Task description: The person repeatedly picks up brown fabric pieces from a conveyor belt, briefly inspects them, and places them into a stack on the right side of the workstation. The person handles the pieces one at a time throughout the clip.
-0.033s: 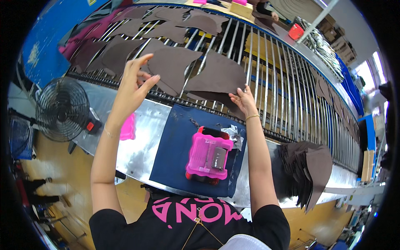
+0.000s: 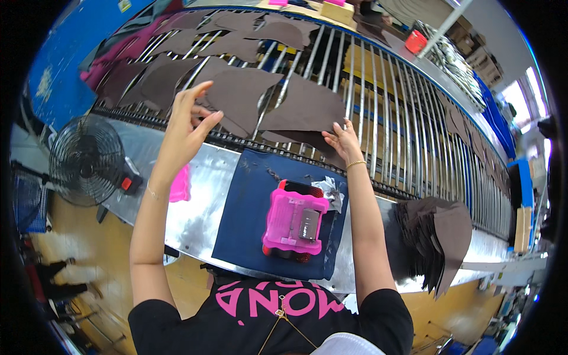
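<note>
My left hand (image 2: pixel 192 127) is raised over the roller rack, its thumb and fingers apart with nothing between them. Beside it lies a dark brown flat cut piece (image 2: pixel 242 94) with a curved outline. Another brown cut piece (image 2: pixel 310 106) rests on the rack to its right. At that piece's lower right corner is my right hand (image 2: pixel 343 142), palm turned up and fingers spread. Whether its fingertips touch the piece I cannot tell. Under the near edge of this piece, a darker piece (image 2: pixel 310 138) partly shows.
A pink tray-like holder (image 2: pixel 293 222) sits on a dark blue cloth (image 2: pixel 236 231) on the metal table (image 2: pixel 192 225). To the right hangs a stack of brown pieces (image 2: pixel 435 236). A black fan (image 2: pixel 86 160) stands left. More brown pieces cover the rack's rollers (image 2: pixel 378 118).
The whole view has shifted very slightly. Both my hands keep nearly the same pose over the brown pieces.
</note>
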{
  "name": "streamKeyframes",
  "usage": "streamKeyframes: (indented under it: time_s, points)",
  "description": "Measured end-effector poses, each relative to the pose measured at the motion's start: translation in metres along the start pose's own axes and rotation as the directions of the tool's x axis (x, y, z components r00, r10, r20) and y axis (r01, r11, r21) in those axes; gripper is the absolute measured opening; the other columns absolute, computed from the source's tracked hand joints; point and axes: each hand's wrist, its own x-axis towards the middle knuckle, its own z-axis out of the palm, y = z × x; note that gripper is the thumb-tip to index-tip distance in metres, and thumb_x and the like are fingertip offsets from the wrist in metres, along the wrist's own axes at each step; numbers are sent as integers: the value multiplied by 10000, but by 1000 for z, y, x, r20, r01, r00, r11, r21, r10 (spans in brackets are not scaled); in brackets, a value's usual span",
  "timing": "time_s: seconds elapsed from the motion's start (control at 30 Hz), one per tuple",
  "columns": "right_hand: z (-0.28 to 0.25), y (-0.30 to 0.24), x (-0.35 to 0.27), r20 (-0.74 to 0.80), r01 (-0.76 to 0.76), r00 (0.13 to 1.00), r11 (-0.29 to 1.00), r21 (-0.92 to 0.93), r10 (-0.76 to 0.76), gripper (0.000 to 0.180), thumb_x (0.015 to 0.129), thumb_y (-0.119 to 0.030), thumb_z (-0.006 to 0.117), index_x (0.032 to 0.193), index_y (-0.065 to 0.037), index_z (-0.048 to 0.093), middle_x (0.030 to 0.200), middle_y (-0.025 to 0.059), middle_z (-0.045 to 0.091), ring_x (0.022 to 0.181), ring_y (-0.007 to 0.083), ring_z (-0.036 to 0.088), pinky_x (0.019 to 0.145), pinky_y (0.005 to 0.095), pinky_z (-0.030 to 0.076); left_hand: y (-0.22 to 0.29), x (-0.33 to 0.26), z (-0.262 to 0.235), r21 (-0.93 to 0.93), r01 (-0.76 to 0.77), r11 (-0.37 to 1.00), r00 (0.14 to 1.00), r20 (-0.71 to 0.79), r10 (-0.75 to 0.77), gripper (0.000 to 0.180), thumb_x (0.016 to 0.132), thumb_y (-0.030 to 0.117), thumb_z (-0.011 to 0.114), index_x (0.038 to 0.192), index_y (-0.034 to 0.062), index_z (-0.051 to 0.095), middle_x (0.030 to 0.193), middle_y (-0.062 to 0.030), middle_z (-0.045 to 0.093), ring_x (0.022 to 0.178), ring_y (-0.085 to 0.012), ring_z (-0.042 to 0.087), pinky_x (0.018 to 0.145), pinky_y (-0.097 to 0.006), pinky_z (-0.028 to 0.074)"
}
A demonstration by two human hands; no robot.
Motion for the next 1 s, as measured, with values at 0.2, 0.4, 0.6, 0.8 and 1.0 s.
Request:
streamKeyframes:
  time_s: [0.2, 0.4, 0.6, 0.8, 1.0]
  points:
    - [1, -59, -101, -89, 215, 969, 964, -154, -230, 471, 890, -240, 644, 1234, -67, 371, 784, 66, 543, 614, 178, 633, 493, 253, 515, -2, 5, 26, -136, 31, 990, 996, 88, -20, 542, 871, 105, 634, 1367, 100, 415, 1270, -113, 449, 822, -66, 558, 722, -208, 427]
    - [-82, -122, -312, -428, 306, 407, 562, -768, -807, 212, 893, -228, 632, 963, -28, 649, 798, 72, 672, 706, 151, 657, 576, 254, 503, -17, 10, 51, -143, 42, 989, 967, 256, -4, 541, 905, 124, 611, 1392, 110, 375, 1291, -94, 451, 861, -72, 549, 764, -210, 403]
    - [-247, -116, -432, -752, -783, 197, 361, -507, -629, 530, 782, -446, 702, 1029, 21, 661, 1062, 219, 635, 1001, 303, 606, 872, 378, 475, 8, 13, 92, -264, -26, 964, 930, 346, 120, 549, 907, 129, 614, 1396, 107, 367, 1291, -85, 453, 840, -66, 555, 702, -200, 406]
    - [-244, -104, -421, -774, -782, 195, 381, -494, -603, 724, 719, -550, 711, 1137, 32, 613, 1110, 236, 617, 1095, 330, 557, 927, 401, 450, 18, -1, 89, -218, -22, 976, 920, 378, 105, 573, 895, 124, 626, 1401, 106, 359, 1292, -92, 454, 839, -78, 569, 705, -211, 417]
    - [-245, -106, -417, -746, -802, 154, 359, -478, -648, 755, 677, -534, 748, 1129, 49, 587, 1082, 242, 616, 1088, 341, 552, 917, 408, 453, 10, -10, 72, -182, -27, 983, 928, 362, 93, 580, 888, 103, 623, 1404, 109, 357, 1294, -101, 456, 842, -91, 580, 736, -216, 424]
